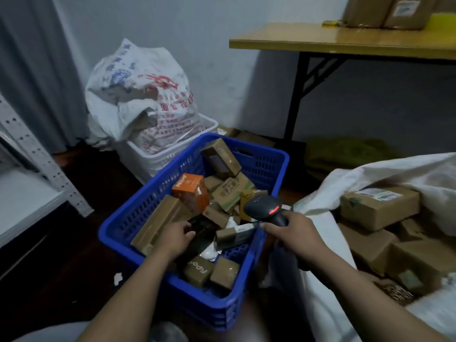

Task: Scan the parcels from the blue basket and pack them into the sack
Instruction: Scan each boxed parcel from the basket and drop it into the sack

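Picking next | left hand [176, 239] on black packet [203, 227] in basket [123, 218], grip unclear | right hand [292, 234] grips scanner [265, 208] | next: lift, find label

Parcel sorting room: stuffed sacks [140, 95], metal shelving [37, 154].

Perforated plastic basket [266, 166] (cardboard parcels [223, 272])

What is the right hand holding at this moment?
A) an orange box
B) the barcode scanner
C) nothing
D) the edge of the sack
B: the right hand grips the handle of the black barcode scanner, whose red light is lit, over the blue basket.
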